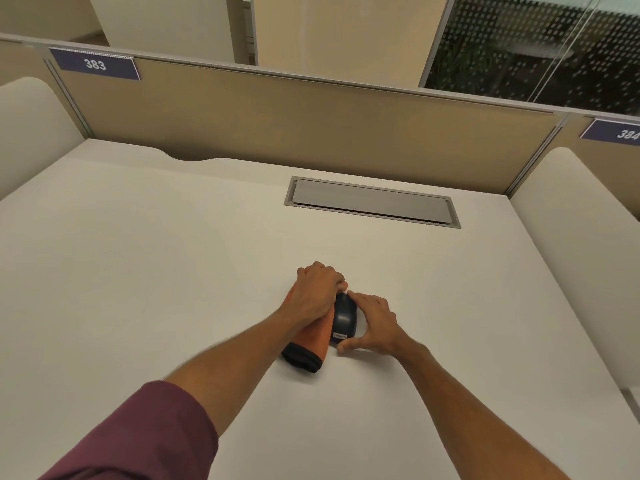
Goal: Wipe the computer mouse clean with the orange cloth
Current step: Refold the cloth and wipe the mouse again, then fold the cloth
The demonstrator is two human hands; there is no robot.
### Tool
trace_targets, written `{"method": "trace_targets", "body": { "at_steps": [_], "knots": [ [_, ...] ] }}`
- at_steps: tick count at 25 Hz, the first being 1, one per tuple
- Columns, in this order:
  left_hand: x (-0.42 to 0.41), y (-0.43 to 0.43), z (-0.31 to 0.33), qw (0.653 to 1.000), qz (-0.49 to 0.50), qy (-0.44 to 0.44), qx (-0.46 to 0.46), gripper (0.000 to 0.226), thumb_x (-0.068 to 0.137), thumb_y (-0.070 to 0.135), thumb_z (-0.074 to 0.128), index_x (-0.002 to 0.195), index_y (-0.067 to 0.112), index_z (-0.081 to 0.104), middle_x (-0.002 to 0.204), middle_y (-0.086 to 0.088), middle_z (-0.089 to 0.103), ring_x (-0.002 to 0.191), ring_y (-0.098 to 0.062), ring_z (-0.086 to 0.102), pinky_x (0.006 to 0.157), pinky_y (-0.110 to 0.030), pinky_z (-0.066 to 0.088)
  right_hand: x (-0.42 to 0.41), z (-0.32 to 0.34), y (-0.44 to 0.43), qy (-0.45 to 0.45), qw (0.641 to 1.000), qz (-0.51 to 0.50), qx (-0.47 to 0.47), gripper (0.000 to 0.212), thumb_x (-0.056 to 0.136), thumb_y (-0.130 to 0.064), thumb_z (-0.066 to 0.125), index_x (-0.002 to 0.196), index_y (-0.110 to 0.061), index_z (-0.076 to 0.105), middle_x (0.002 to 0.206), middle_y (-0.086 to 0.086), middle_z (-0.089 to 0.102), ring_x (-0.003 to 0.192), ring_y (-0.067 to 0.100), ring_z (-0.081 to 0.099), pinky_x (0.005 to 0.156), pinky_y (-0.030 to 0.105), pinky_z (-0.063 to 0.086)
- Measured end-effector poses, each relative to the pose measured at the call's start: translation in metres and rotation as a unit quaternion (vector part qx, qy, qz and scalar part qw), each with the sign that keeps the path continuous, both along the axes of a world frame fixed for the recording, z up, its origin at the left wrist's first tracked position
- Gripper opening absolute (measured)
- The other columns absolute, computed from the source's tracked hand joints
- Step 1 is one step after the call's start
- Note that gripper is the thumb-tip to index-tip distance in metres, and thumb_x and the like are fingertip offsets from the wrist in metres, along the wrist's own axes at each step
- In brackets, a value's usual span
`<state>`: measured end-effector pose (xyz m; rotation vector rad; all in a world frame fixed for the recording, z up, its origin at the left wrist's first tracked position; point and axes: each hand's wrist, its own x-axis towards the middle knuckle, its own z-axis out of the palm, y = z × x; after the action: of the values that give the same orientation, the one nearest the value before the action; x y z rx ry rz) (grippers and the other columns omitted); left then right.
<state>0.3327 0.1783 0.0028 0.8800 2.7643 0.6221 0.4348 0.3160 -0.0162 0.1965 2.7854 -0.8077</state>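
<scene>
A dark computer mouse [344, 320] with a small label at its near end lies on the white desk [156, 271], just below the middle. My right hand [372, 323] cups its right side, thumb at the near end and fingers at the far end. The orange cloth [315, 337], bunched into a roll with a dark edge at its near end, lies against the mouse's left side. My left hand [317, 292] is closed over the cloth's far part, pressing it against the mouse's front left. The far half of the cloth is hidden under that hand.
A grey cable hatch [372, 201] is set flush into the desk behind the mouse. A tan partition [277, 116] with tags 383 and 384 closes off the back. Cream side panels [571, 209] stand at both desk ends.
</scene>
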Motion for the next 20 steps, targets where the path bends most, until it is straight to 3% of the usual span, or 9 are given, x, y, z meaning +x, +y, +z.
{"method": "trace_targets", "body": {
  "at_steps": [7,9,16,20],
  "knots": [
    [0.030,-0.012,0.004,0.998,-0.033,0.047,-0.022,0.034,0.104,0.033,0.035,0.117,0.024,0.065,0.123,0.005,0.062,0.119,-0.019,0.045,0.098,-0.040,0.033,0.001,0.004,-0.003,0.034,0.999,0.008,-0.025,0.099,0.055,-0.056,0.084,0.138,-0.030,0.037,0.140,-0.010,0.045,0.129,0.017,0.033,0.099,0.029,0.023],
    [0.031,-0.011,0.000,0.998,-0.017,0.048,-0.022,0.035,0.104,0.034,0.034,0.118,0.026,0.064,0.123,0.005,0.062,0.119,-0.019,0.045,0.097,-0.040,0.034,0.001,0.004,-0.003,0.029,0.999,0.006,-0.022,0.102,0.055,-0.058,0.083,0.140,-0.030,0.034,0.142,-0.009,0.043,0.131,0.018,0.032,0.102,0.032,0.025],
    [0.011,-0.012,0.001,0.999,0.038,-0.008,0.028,0.030,0.101,0.029,0.042,0.093,0.020,0.070,0.099,0.001,0.069,0.103,-0.022,0.057,0.081,-0.034,0.032,0.001,0.002,-0.002,-0.001,1.000,0.000,0.006,0.110,0.057,-0.062,0.079,0.146,-0.025,0.026,0.149,-0.005,0.035,0.138,0.022,0.025,0.110,0.041,0.026],
    [0.050,-0.030,-0.004,0.996,-0.008,0.052,0.075,0.032,0.102,0.037,0.038,0.117,0.029,0.065,0.118,0.008,0.064,0.118,-0.015,0.047,0.093,-0.036,0.035,0.002,0.001,-0.002,0.018,1.000,0.001,-0.010,0.107,0.056,-0.060,0.081,0.144,-0.028,0.030,0.147,-0.007,0.038,0.136,0.021,0.028,0.109,0.039,0.026]
  ]
}}
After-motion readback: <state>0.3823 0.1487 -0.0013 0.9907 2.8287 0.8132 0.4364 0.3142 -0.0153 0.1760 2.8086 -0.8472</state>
